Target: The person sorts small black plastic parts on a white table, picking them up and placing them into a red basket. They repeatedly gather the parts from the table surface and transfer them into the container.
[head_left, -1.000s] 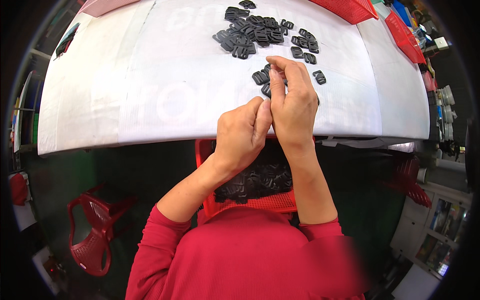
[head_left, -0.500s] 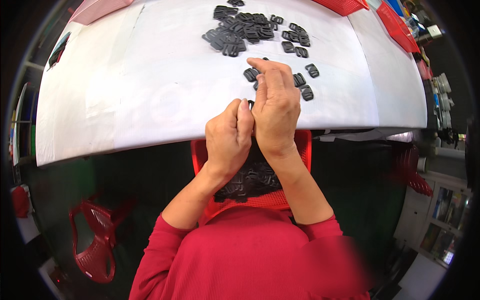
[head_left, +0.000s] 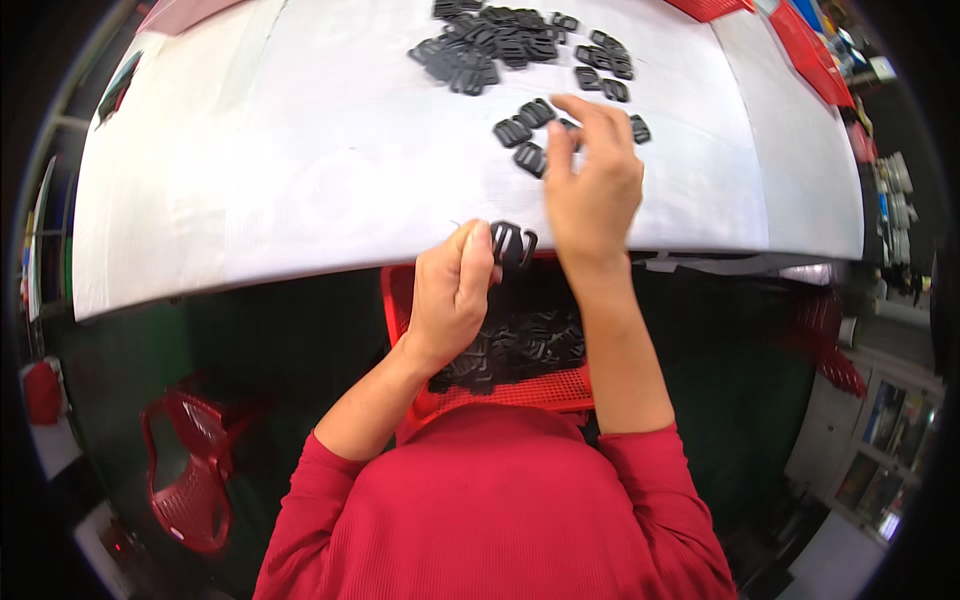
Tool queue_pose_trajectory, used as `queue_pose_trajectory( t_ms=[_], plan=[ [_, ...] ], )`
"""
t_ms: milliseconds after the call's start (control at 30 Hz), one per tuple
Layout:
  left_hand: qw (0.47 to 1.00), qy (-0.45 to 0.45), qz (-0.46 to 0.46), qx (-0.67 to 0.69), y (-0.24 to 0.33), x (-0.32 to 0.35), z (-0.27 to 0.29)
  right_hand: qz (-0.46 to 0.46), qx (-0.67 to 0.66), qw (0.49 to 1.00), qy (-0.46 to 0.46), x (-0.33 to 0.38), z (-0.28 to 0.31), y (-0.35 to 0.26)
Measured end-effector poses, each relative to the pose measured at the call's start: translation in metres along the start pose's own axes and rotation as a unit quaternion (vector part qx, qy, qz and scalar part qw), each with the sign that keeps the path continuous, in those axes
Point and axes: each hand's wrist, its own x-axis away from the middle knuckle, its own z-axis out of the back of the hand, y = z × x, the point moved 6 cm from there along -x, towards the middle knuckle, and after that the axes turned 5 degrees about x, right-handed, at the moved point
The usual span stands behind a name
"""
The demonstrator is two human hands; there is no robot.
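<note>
My left hand is closed, pinching a black plastic strap buckle between thumb and fingers at the table's near edge. The buckle's slotted, hooked end sticks out to the right. Farther up and to the right, my right hand hovers over the tabletop with thumb and fingers apart, holding nothing that I can see. Loose buckles lie just left of its fingers, and some are partly hidden behind it. Another buckle lies to its right.
A heap of black buckles covers the far middle of the white table. Below the near edge, a red basket in front of my body holds many more. Red trays stand at the far right; a dark red chair is at lower left.
My hands have come apart. The right one has moved to the right and opened, uncovering the buckle in my left hand. The left hand stays near the table edge.
</note>
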Motion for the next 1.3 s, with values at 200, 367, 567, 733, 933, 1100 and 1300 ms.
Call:
queue_pose_trajectory(
  t_ms=[200, 367, 567, 733, 933, 1100, 1300],
  plan=[
    [0.993, 0.036, 0.033, 0.103, -0.008, -0.011, 0.008, -0.278, -0.412, 0.806, -0.322, 0.046, 0.0, 0.012],
    [0.998, 0.036, -0.004, 0.049, -0.008, -0.01, 0.01, -0.288, -0.458, 0.768, -0.343, 0.064, -0.006, -0.003],
    [0.971, 0.004, -0.004, 0.241, -0.005, -0.001, 0.003, -0.334, -0.557, 0.674, -0.352, 0.094, -0.03, -0.016],
    [0.942, 0.083, -0.014, 0.325, -0.021, 0.001, 0.005, -0.298, -0.5, 0.76, -0.29, 0.106, -0.03, -0.03],
    [0.991, 0.009, -0.002, 0.137, -0.007, -0.026, 0.011, -0.137, -0.337, 0.9, -0.242, 0.082, -0.004, -0.014],
    [0.95, -0.1, -0.171, -0.241, 0.012, -0.049, -0.001, 0.003, -0.064, 0.993, -0.102, 0.051, 0.033, 0.042],
    [0.949, -0.089, -0.095, -0.287, 0.002, -0.064, -0.005, 0.091, 0.023, 0.99, -0.107, 0.054, 0.034, 0.057]
  ],
)
